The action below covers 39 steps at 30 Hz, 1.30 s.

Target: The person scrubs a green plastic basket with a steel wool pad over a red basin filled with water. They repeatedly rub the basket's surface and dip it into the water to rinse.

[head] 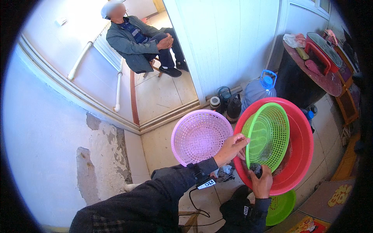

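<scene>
My left hand (235, 148) grips the left rim of a green plastic colander (273, 128), which stands tilted inside a large red plastic basin (301, 163). In my right hand (261, 180) is a dark, wet-looking scouring pad or wad (256, 170), pressed at the colander's lower rim. Some greyish suds cling to the colander's lower mesh. Murky liquid shows in the basin below it. Left of the basin, a pink-purple plastic basket (201, 137) stands on the floor. A bright green plastic basin (281, 208) lies partly under the red one.
A large clear water jug (256, 91) and a lidded jar (215, 102) stand behind the basins. Crumpled cloth (225, 173) lies near my left forearm. A round table (326, 78) holds a red lidded pan. Beyond the doorway, a person (131, 43) sits.
</scene>
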Each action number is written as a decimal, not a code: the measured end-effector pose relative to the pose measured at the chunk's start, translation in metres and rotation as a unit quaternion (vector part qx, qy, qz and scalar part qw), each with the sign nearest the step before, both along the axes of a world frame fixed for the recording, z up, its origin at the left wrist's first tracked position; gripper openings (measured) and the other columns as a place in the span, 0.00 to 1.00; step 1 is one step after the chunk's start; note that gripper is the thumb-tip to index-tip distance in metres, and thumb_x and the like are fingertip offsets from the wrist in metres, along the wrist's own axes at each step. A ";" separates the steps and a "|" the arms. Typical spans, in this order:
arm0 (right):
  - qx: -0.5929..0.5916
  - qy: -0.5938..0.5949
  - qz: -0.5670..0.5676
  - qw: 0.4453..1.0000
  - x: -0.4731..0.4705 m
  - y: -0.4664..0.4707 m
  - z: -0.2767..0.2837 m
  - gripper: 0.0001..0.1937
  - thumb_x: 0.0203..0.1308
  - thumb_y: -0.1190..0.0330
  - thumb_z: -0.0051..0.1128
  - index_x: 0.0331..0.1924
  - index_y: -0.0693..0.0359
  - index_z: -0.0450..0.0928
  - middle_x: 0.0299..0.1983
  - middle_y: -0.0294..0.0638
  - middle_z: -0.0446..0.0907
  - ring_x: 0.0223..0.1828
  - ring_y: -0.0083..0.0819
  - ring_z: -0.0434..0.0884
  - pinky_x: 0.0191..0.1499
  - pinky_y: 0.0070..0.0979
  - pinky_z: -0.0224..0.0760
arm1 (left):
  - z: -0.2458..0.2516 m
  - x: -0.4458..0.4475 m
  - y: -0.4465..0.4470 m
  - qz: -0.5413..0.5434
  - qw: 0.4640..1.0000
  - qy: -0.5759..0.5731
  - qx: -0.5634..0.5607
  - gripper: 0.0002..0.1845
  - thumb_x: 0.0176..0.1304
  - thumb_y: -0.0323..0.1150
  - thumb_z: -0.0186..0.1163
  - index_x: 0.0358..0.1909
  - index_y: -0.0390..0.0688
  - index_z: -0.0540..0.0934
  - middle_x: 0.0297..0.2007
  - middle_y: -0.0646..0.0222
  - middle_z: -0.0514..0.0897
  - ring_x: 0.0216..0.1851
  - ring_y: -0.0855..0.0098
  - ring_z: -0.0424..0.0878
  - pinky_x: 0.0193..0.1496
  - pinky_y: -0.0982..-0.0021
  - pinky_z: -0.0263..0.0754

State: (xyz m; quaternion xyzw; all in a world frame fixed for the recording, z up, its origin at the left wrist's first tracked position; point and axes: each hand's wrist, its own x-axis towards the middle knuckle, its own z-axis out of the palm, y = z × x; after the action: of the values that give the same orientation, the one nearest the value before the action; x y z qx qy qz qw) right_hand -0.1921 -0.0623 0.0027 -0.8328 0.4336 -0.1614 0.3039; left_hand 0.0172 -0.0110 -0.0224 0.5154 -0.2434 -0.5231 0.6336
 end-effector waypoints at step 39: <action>0.025 -0.083 0.029 0.996 0.013 0.012 0.034 0.18 0.60 0.72 0.71 0.54 0.67 0.82 0.50 0.51 0.82 0.54 0.50 0.78 0.62 0.42 0.70 | -0.014 -0.013 0.004 -0.015 0.999 0.012 0.040 0.20 0.80 0.49 0.57 0.46 0.38 0.81 0.32 0.70 0.85 0.30 0.76 0.87 0.30 0.75 0.85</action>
State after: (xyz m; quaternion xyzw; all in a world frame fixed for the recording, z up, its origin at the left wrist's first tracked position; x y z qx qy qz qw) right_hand -0.1794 -0.0505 0.0363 -0.8209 0.3859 -0.2102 0.3647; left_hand 0.0040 -0.0070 -0.0363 0.5302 -0.2227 -0.5478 0.6077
